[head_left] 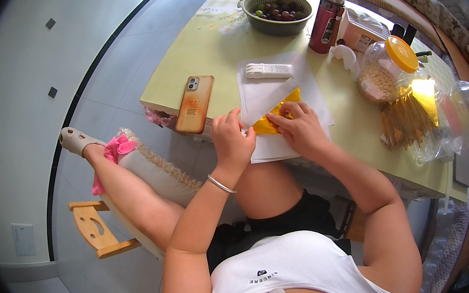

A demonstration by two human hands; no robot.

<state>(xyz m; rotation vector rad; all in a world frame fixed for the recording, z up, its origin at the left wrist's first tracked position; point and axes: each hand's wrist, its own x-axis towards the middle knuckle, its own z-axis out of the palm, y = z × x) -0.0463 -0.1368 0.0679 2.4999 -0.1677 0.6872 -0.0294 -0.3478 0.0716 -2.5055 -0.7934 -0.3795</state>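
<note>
Pinching the yellow paper at the bench edge, left hand and right hand fingers clamped on it, they'd probably get a crooked crease if the white sheets underneath slide.

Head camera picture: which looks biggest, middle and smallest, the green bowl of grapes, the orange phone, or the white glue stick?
1. Green round bowl of grapes
2. Orange rectangular phone
3. White glue stick

The bowl sits farther away, yet looks largest.
</note>
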